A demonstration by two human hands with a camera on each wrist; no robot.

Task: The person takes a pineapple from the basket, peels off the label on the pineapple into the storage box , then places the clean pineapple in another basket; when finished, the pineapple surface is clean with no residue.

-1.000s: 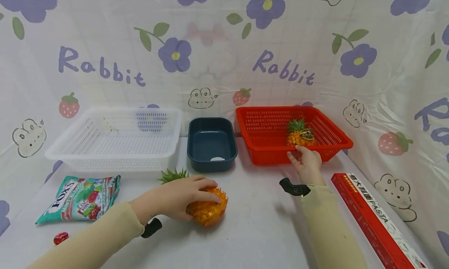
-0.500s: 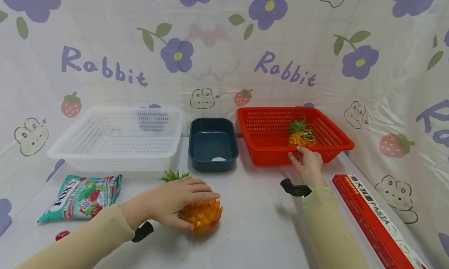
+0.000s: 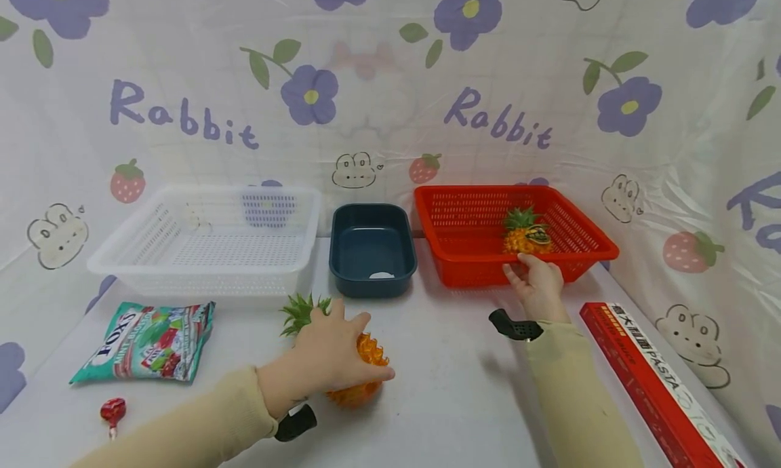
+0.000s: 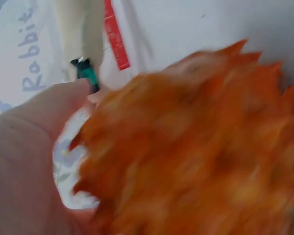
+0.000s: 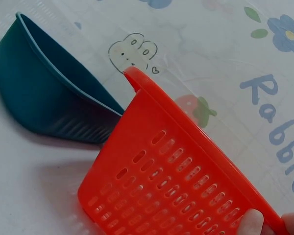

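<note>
Left hand: fingers spread, laid over the top of the pineapple; not closed round it, so far as the head view shows.

Pineapple: orange, spiny, on its side on the table, leaves toward the blue tub. Hazard: a rounded body under a loose hand could probably roll if pressed off-centre. Second hazard: pushed forward, its leaves might knock the tub, which stands just beyond.

Right hand: pinches the near rim of the red basket, thumb outside the wall. Hazard: a downward pull there could tip the basket toward the person; a sideways one might scrape it against the tub near its left end.

Small pineapple: labelled, inside the red basket, close to the near wall, behind the right fingers. Hazard: likely to roll or shift should the basket tilt.

Lollipop: red, on the table, its stick near the left sleeve. Hazard: light; a sweep of that arm could drag it.

Bag of sweets: green, flat, in front of the white basket; little apparent risk.

Pasta box: red, long, right of the right sleeve. Hazard: an outward elbow might nudge it.
</note>
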